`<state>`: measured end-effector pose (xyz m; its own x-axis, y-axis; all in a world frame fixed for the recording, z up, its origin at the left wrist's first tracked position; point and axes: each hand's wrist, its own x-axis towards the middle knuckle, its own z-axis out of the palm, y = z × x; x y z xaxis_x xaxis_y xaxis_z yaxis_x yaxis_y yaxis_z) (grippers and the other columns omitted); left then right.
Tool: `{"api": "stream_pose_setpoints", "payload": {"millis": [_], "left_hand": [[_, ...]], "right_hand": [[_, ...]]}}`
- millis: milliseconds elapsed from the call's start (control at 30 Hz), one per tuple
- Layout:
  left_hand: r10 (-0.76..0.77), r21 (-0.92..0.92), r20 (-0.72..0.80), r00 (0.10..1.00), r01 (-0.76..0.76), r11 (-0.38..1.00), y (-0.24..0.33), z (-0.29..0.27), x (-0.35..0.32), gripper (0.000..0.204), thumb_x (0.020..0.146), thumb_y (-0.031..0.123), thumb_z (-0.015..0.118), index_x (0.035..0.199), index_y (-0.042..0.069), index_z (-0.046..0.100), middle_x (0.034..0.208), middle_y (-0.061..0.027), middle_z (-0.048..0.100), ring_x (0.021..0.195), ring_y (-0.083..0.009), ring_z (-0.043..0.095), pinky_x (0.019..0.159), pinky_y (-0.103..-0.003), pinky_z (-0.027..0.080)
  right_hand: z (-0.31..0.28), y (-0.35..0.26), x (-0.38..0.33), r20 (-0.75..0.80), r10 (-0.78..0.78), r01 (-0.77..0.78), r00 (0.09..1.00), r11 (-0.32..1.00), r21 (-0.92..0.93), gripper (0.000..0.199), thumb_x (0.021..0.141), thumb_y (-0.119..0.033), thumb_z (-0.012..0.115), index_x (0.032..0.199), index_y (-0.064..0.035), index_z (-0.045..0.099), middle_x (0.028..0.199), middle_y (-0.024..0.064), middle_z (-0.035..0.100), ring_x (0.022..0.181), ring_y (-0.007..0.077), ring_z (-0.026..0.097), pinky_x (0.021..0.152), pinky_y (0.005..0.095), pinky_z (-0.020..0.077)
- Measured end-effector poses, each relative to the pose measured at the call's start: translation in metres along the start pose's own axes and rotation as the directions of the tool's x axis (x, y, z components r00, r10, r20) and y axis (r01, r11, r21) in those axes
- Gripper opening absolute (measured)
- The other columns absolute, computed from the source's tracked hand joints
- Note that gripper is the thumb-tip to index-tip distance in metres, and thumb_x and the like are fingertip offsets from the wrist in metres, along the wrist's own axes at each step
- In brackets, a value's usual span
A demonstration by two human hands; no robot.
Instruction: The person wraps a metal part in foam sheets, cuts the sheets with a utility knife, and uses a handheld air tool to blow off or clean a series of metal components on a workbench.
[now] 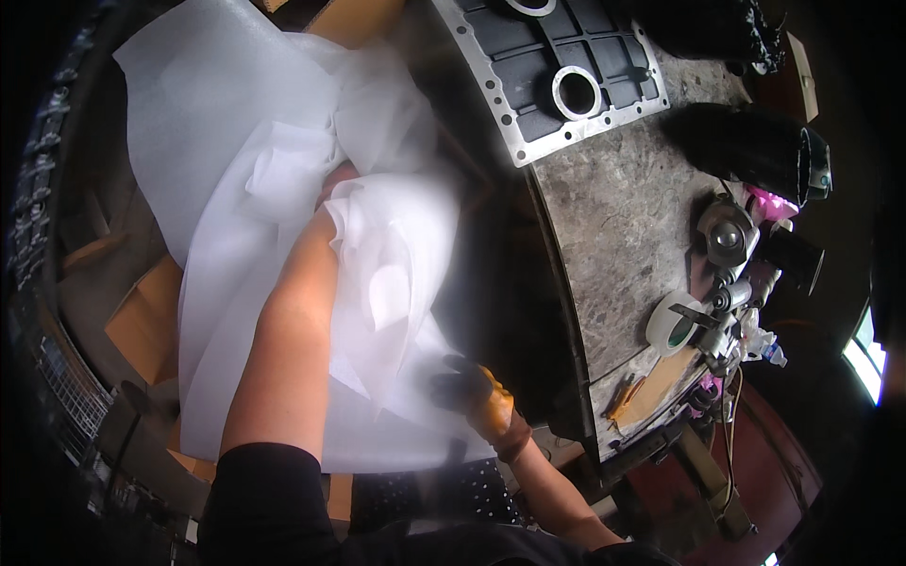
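A large white packing foam sheet (pixel 250 330) hangs in loose folds in front of me, bunched up around my left wrist. My left arm reaches forward into it. Only a reddish-brown sliver of my left hand (pixel 337 181) shows between the folds, and its fingers are hidden. My right hand (pixel 478 396) wears a glove, orange-yellow on the back with dark fingers. It is at the right edge of the foam sheet, the fingers overlapping that edge. They are blurred, so whether they grip the sheet is unclear.
At the right stands a worn grey worktable (pixel 604 226) with a black ribbed metal cover (pixel 528 94). Along its far side lie a tape roll (pixel 674 323), an orange-handled cutter (pixel 626 400), metal parts (pixel 729 236) and dark cylinders (pixel 755 151). Cardboard (pixel 149 321) and a wire basket (pixel 68 401) are left.
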<state>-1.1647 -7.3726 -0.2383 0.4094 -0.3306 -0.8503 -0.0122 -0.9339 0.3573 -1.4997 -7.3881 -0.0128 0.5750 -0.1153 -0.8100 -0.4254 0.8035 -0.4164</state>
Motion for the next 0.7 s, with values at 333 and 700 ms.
{"api": "stream_pose_setpoints", "payload": {"millis": [333,700], "left_hand": [[0.042,-0.017,0.018,0.999,-0.041,0.999,-0.020,0.012,0.103,0.043,0.085,0.036,0.059,0.116,0.006,0.063,0.126,-0.0142,0.059,0.119,-0.0302,0.054,0.095,-0.039,0.045],[0.570,0.866,0.167,0.804,-0.397,0.305,-0.017,-0.028,-0.007,0.033,0.077,0.014,0.065,0.110,0.011,0.066,0.112,-0.0059,0.066,0.110,-0.0246,0.059,0.088,-0.029,0.047]], "right_hand": [[-0.033,0.044,0.009,-0.356,0.089,-0.070,0.930,0.995,0.065,0.046,0.099,-0.031,0.040,0.127,0.0052,0.045,0.111,0.0193,0.060,0.099,0.0258,0.061,0.091,0.0372,0.0475],[0.097,-0.055,-0.043,0.069,-0.469,0.249,0.881,0.334,-0.909,0.017,0.085,-0.001,0.054,0.095,0.0066,0.065,0.077,0.0142,0.067,0.061,0.0208,0.065,0.062,0.0308,0.0513]]}}
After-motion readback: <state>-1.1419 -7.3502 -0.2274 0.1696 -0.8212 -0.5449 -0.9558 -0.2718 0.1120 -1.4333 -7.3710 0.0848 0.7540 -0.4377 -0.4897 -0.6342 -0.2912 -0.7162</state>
